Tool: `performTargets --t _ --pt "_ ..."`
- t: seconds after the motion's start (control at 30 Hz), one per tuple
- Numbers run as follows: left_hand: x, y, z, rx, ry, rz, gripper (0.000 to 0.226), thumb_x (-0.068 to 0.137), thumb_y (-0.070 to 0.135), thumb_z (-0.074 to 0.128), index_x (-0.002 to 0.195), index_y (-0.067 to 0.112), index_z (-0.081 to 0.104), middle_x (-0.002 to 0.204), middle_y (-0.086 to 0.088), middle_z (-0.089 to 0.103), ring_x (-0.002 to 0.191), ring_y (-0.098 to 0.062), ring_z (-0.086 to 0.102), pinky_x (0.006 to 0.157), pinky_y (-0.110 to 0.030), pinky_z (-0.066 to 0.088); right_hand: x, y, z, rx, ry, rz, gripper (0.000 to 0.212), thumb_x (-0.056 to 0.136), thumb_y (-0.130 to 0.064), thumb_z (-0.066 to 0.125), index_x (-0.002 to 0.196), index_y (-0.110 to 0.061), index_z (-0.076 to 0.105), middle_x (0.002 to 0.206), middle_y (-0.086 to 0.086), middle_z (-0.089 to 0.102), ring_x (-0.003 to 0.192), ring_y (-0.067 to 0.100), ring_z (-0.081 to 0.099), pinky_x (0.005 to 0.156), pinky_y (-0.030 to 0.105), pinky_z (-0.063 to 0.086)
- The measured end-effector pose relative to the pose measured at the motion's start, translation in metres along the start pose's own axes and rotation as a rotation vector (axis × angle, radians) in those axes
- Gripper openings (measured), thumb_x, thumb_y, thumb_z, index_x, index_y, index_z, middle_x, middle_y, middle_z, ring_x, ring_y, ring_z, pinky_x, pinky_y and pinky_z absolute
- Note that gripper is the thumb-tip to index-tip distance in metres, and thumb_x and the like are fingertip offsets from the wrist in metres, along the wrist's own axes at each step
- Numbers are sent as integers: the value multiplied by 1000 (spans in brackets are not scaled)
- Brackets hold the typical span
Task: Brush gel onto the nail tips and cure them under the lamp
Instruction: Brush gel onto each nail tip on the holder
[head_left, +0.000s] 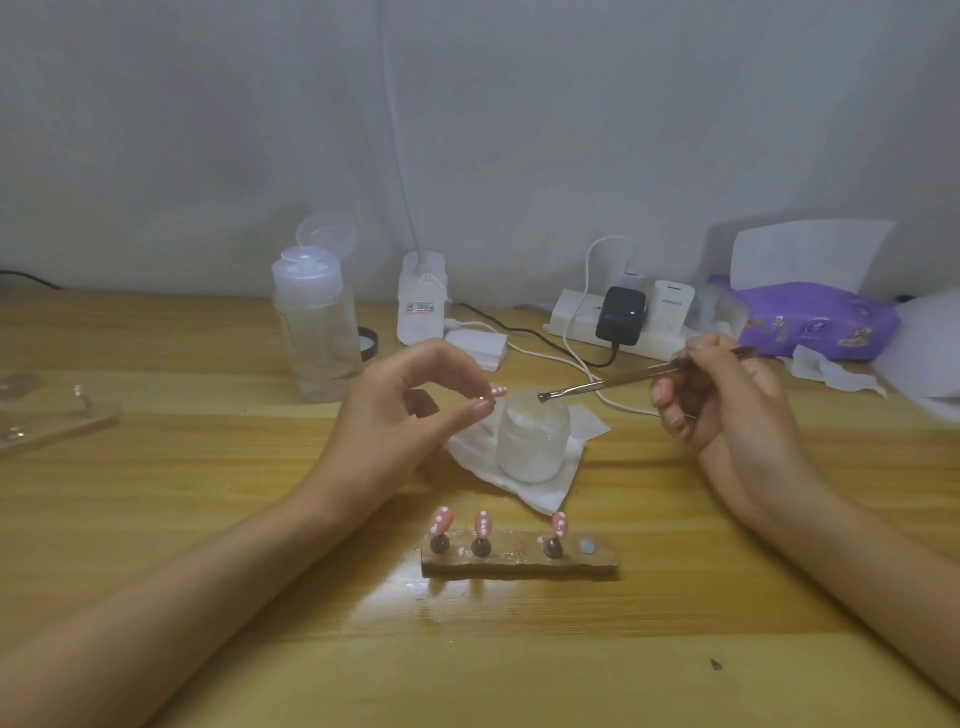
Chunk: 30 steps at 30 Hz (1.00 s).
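The left hand (415, 395) is pinching 1 pink, white-dotted nail tip (497, 391) between thumb and forefinger, its grip clamping on the tip just left of the mouth of the clear jar (532, 441), above the surface (208, 493). The right hand (727, 395) is holding the brush (623, 382), its grip curling round the handle. The bristle end is hovering at the rim of the jar, which is standing on a tissue (519, 483).

To do this step well, the person is likely needing to load only a little gel, wipe the excess on the rim, and turn the tip face-up toward the brush. A heavy coat is probably going to pool over the dots.

3 dotted tips (483, 525) are standing on the wooden holder (519, 564) nearer the person, with 1 peg bare.

Whether the bristles are touching or carrying gel is too blurred to tell. The pinching fingers are hiding how the held tip is mounted. No lamp is identifiable. A white device (422, 301) at the back has a stalk running out of frame, and I cannot tell what it is.
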<state>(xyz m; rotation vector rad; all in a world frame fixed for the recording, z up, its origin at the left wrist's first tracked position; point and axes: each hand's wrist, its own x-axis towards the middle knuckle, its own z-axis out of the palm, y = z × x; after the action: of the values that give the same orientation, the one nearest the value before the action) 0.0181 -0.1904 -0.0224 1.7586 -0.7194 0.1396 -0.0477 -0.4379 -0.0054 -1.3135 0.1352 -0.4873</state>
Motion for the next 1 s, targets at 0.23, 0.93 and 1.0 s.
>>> performTargets --t 0.23,0.93,1.0 --pt "-4 -1 0 163 -51 116 15 85 17 77 82 30 71 90 20 70 60 2 58 52 -7 40 -3 11 0 19 -33 36 21 100 -25 50 82 -15 52 59 3 66 51 10 55 45 17 41" --pt "-5 -8 0 205 -36 174 11 85 17 76 82 26 70 83 26 65 48 -8 41 54 -8 35 -4 12 -1 -49 -129 -38 21 97 -27 52 79 -18 49 66 6 69 54 10 54 45 17 37" --pt "-4 -8 0 200 -36 175 11 86 18 76 83 26 69 89 22 66 49 -8 42 54 -9 35 -5 12 1 -60 -161 -45 21 92 -34 55 79 -19 49 68 7 70 55 11 55 45 17 38"
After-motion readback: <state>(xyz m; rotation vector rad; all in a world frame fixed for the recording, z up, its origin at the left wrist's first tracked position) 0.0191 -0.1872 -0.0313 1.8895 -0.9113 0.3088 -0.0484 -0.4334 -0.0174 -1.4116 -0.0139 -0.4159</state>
